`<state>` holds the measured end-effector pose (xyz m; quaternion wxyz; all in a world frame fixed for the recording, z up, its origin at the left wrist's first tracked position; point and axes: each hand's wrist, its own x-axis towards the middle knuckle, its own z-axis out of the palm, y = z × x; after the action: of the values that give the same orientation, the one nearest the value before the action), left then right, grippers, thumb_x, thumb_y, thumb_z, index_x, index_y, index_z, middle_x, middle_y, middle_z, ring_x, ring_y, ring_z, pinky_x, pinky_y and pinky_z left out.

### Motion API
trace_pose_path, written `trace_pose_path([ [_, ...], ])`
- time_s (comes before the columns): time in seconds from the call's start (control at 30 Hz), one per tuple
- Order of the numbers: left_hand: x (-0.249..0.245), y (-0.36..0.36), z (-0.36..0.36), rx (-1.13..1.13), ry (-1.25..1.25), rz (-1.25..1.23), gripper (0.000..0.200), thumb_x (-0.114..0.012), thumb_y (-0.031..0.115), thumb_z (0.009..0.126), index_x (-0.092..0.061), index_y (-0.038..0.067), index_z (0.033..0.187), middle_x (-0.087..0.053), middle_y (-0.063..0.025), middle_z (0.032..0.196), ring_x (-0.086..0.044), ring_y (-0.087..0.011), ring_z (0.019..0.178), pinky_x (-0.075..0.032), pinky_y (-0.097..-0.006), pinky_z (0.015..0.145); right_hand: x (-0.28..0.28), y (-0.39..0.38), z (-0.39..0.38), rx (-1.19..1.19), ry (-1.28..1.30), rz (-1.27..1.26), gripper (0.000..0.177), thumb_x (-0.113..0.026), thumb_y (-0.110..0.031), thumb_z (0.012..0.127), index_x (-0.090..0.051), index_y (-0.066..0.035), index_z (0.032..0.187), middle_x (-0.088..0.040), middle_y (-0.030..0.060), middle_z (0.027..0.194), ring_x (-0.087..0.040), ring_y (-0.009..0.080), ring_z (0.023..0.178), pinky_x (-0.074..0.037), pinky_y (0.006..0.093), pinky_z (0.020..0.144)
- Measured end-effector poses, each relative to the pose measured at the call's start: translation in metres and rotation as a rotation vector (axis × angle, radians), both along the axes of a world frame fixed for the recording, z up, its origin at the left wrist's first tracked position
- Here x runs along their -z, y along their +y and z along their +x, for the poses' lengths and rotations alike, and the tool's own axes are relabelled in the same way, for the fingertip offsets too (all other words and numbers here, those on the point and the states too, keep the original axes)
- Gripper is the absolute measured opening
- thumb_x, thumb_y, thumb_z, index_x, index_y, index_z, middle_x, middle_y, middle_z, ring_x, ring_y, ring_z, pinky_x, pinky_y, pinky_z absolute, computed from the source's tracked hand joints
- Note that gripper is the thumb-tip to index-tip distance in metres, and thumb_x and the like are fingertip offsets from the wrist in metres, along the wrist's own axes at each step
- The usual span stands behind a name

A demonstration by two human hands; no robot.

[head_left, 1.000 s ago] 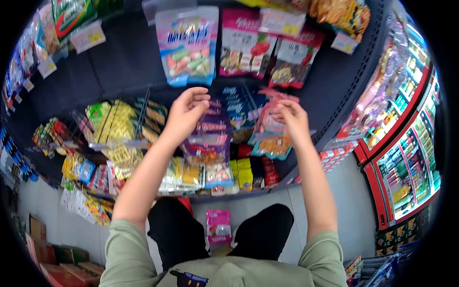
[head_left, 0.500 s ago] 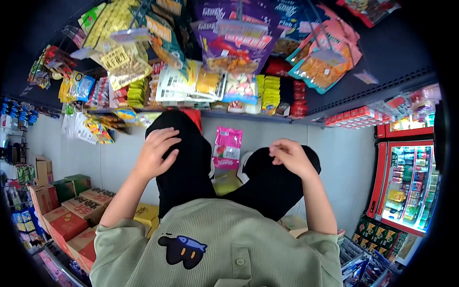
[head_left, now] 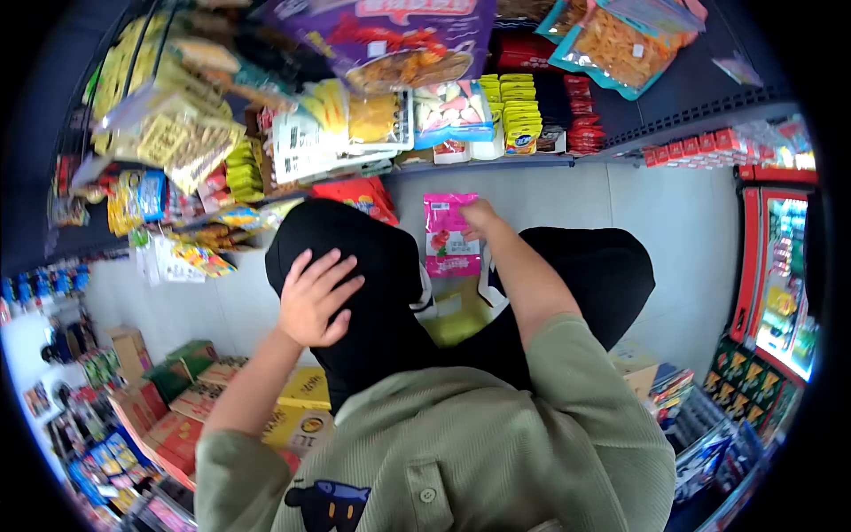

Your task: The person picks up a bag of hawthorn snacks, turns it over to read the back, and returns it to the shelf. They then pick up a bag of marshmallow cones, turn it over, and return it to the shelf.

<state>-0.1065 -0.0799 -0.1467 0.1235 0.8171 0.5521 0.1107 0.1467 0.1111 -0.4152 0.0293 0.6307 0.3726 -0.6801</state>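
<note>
My left hand (head_left: 319, 297) rests on my left knee, fingers spread, with nothing in it. Between my knees a pink packet (head_left: 452, 235) lies over the grey floor. My right hand (head_left: 479, 217) is at the packet's upper right edge, its fingers bent and partly hidden, so a grip on the packet cannot be made out. Beneath the packet, nearer to me, is a yellow-green packet (head_left: 459, 315) between my shoes. A red packet (head_left: 359, 197) sits behind my left knee, under the shelf edge.
A shelf (head_left: 532, 164) of hanging and stacked snack bags runs across the front. Cardboard boxes (head_left: 168, 434) stand on the left, and a yellow box (head_left: 301, 421) is beside my left leg. A red-framed fridge (head_left: 753, 266) is at the right.
My right hand has moved from above my right knee inward to the pink packet. My left hand stays on the knee. The view has shifted, and my right knee appears farther right.
</note>
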Motion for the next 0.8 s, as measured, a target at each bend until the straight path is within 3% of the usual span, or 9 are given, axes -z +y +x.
trace_pose_path([
  [0.23, 0.002, -0.008, 0.005, -0.034, 0.104, -0.033, 0.042, -0.051, 0.033, 0.07, -0.064, 0.014, 0.105, -0.055, -0.0081, 0.117, -0.045, -0.0283, 0.115, -0.021, -0.0475, 0.103, 0.11, -0.04, 0.002, 0.392, -0.03, -0.07, 0.045, -0.058, -0.022, 0.08, -0.045, -0.006, 0.12, -0.056, 0.0176, 0.105, -0.061, 0.0387, 0.077, -0.055, 0.0475, 0.055],
  [0.3, 0.003, -0.01, 0.009, -0.045, 0.156, -0.05, 0.04, -0.049, 0.035, 0.072, -0.064, 0.014, 0.103, -0.054, -0.0084, 0.118, -0.043, -0.0287, 0.117, -0.019, -0.0476, 0.103, 0.112, -0.043, 0.009, 0.385, -0.089, 0.064, 0.042, -0.06, -0.02, 0.077, -0.051, -0.007, 0.115, -0.06, 0.0169, 0.1, -0.062, 0.037, 0.081, -0.054, 0.0463, 0.059],
  [0.33, 0.004, -0.011, 0.009, -0.044, 0.168, -0.056, 0.04, -0.049, 0.036, 0.073, -0.064, 0.014, 0.103, -0.054, -0.0087, 0.118, -0.042, -0.0288, 0.117, -0.019, -0.0476, 0.103, 0.136, -0.049, 0.013, 0.216, -0.161, 0.444, 0.036, -0.063, -0.018, 0.073, -0.058, -0.004, 0.105, -0.062, 0.0186, 0.095, -0.062, 0.0346, 0.087, -0.053, 0.0431, 0.068],
  [0.37, 0.005, -0.011, 0.009, -0.046, 0.177, -0.062, 0.039, -0.048, 0.036, 0.074, -0.064, 0.014, 0.102, -0.054, -0.009, 0.118, -0.041, -0.0289, 0.118, -0.018, -0.0476, 0.104, 0.159, -0.054, 0.014, 0.259, -0.162, 0.425, 0.036, -0.063, -0.018, 0.073, -0.058, -0.004, 0.105, -0.062, 0.0186, 0.095, -0.062, 0.0346, 0.087, -0.053, 0.0431, 0.068],
  [0.43, 0.005, -0.012, 0.012, -0.039, 0.192, -0.07, 0.039, -0.047, 0.038, 0.076, -0.064, 0.013, 0.1, -0.054, -0.0098, 0.116, -0.04, -0.0293, 0.118, -0.017, -0.0483, 0.104, 0.173, -0.055, 0.016, 0.216, -0.431, 0.346, 0.03, -0.065, -0.018, 0.069, -0.063, -0.001, 0.093, -0.064, 0.0197, 0.089, -0.062, 0.0335, 0.089, -0.051, 0.0393, 0.075],
  [0.47, 0.006, -0.012, 0.011, -0.034, 0.203, -0.072, 0.039, -0.047, 0.038, 0.076, -0.065, 0.013, 0.099, -0.054, -0.0098, 0.116, -0.04, -0.0294, 0.118, -0.017, -0.0484, 0.104, 0.175, -0.055, 0.019, 0.23, -0.447, 0.21, 0.044, -0.068, -0.02, 0.067, -0.057, 0.001, 0.105, -0.06, 0.0207, 0.103, -0.057, 0.035, 0.099, -0.048, 0.0387, 0.084],
  [0.57, 0.007, -0.011, 0.011, 0.002, 0.251, -0.098, 0.043, -0.041, 0.042, 0.08, -0.062, 0.01, 0.1, -0.052, -0.0126, 0.119, -0.037, -0.0318, 0.12, -0.016, -0.051, 0.103, 0.136, -0.045, 0.027, 0.224, -0.5, 0.104, 0.058, -0.068, -0.024, 0.068, -0.047, -0.001, 0.117, -0.052, 0.0209, 0.119, -0.05, 0.0346, 0.111, -0.042, 0.0388, 0.092],
  [0.67, 0.008, -0.01, 0.012, 0.014, 0.25, -0.107, 0.043, -0.042, 0.043, 0.08, -0.062, 0.01, 0.099, -0.052, -0.013, 0.119, -0.037, -0.0327, 0.119, -0.015, -0.0517, 0.103, 0.12, -0.03, 0.037, 0.162, -0.46, -0.032, 0.066, -0.066, -0.027, 0.07, -0.038, -0.004, 0.125, -0.043, 0.0195, 0.129, -0.043, 0.0349, 0.118, -0.036, 0.041, 0.098],
  [0.8, 0.007, -0.009, 0.014, 0.003, 0.285, -0.145, 0.043, -0.043, 0.043, 0.079, -0.062, 0.01, 0.097, -0.052, -0.0133, 0.118, -0.036, -0.0342, 0.119, -0.015, -0.0533, 0.102, 0.146, -0.032, 0.034, 0.141, -0.43, -0.039, 0.062, -0.064, -0.028, 0.072, -0.039, -0.004, 0.124, -0.044, 0.0185, 0.128, -0.045, 0.0346, 0.117, -0.035, 0.0449, 0.099],
])
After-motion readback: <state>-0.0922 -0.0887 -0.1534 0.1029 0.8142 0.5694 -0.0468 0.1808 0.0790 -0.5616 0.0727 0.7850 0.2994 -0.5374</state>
